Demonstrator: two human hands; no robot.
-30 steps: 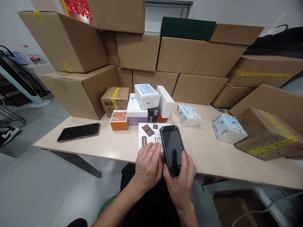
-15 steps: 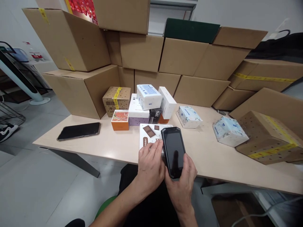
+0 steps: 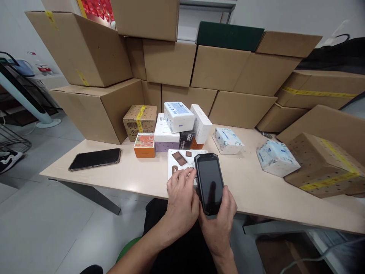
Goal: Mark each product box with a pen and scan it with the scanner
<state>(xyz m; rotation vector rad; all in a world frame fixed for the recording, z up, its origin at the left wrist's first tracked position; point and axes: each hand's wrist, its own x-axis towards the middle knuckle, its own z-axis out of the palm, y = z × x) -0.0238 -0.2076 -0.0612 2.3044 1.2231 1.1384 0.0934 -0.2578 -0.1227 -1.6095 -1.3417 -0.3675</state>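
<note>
A black rugged smartphone point(image 3: 210, 182), its screen dark, is held tilted above the table's front edge. My right hand point(image 3: 218, 224) wraps round its lower end, thumb on one side and fingers on the other. At the phone's left edge is my left hand point(image 3: 181, 205), its fingers bent and pressed together. Whatever lies under those fingertips is hidden. Behind both hands a white box with chocolate pieces printed on it point(image 3: 178, 158) lies flat, partly covered by the phone and my left hand.
Another phone point(image 3: 95, 158) lies at the table's left. Behind sit an orange box point(image 3: 144, 145), a dotted carton point(image 3: 140, 121), a white tissue pack point(image 3: 179, 117) on stacked boxes and an upright white box point(image 3: 201, 123). Two tissue packs point(image 3: 228, 140) point(image 3: 276, 158) stand right. Large cartons point(image 3: 222, 68) wall the back.
The fingers of my left hand have bent a little more beside the phone. My right hand and the phone have hardly moved.
</note>
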